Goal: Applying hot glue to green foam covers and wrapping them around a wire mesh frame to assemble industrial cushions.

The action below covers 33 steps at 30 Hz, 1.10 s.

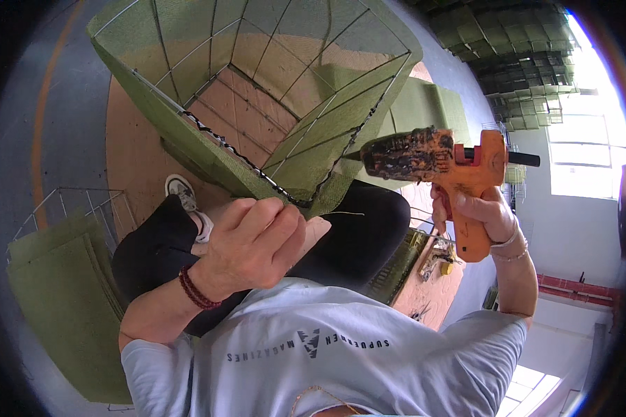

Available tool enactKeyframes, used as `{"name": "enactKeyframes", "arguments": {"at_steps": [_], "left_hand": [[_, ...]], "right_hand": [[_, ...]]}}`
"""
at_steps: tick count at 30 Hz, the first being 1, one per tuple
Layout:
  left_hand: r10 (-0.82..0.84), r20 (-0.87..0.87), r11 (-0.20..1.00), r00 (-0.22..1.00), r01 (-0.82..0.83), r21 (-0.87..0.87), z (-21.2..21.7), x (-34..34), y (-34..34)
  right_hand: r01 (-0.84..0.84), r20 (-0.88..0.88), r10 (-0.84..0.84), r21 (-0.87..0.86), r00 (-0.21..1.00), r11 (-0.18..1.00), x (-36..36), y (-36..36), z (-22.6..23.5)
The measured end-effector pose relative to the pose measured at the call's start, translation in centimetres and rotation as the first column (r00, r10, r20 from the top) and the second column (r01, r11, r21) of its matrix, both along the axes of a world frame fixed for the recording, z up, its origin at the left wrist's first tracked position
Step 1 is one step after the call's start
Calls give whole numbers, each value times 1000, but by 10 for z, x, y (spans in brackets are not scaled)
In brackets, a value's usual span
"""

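Note:
A wire frame lined with green mesh fabric stands open in front of me. Its near corner is pinched in the curled fingers of my left hand. Lines of shiny black glue run along the rim wires on both sides of that corner. My right hand grips an orange hot glue gun by its handle. Dark residue coats the gun's front, and a black glue stick protrudes from its back. The nozzle points left, close to the right-hand rim; whether it touches is unclear.
Green mesh sheets lie at the left beside another wire frame. Pinkish board lies beneath the work. At the right are small tools and a yellow item. Green mesh-covered frames are stacked at the far right.

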<state>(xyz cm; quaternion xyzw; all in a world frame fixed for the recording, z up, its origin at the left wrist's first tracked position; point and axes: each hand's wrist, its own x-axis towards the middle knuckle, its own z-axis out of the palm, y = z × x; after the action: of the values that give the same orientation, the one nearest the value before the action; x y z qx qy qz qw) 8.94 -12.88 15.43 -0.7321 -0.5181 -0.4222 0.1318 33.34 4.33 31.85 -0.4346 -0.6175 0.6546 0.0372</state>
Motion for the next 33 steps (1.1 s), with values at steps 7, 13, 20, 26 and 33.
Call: {"name": "enactKeyframes", "arguments": {"at_steps": [7, 13, 20, 26, 33], "left_hand": [[15, -1, 1000, 1000, -15, 20, -2, 1, 1], [0, -4, 1000, 1000, 0, -1, 0, -1, 0], [12, -7, 998, 1000, -11, 58, -1, -1, 3], [15, 0, 998, 1000, -15, 54, -2, 0, 3], [20, -12, 998, 1000, -19, 57, -4, 0, 3]], "right_hand": [[5, 17, -6, 47, 1000, 999, 2, 6, 1], [43, 2, -43, -33, 999, 999, -1, -6, -2], [7, -13, -7, 8, 1000, 1000, 4, 2, -2], [40, -18, -41, -48, 999, 998, 0, -12, -4], [-10, -37, 9, -20, 999, 1000, 6, -4, -7]]}}
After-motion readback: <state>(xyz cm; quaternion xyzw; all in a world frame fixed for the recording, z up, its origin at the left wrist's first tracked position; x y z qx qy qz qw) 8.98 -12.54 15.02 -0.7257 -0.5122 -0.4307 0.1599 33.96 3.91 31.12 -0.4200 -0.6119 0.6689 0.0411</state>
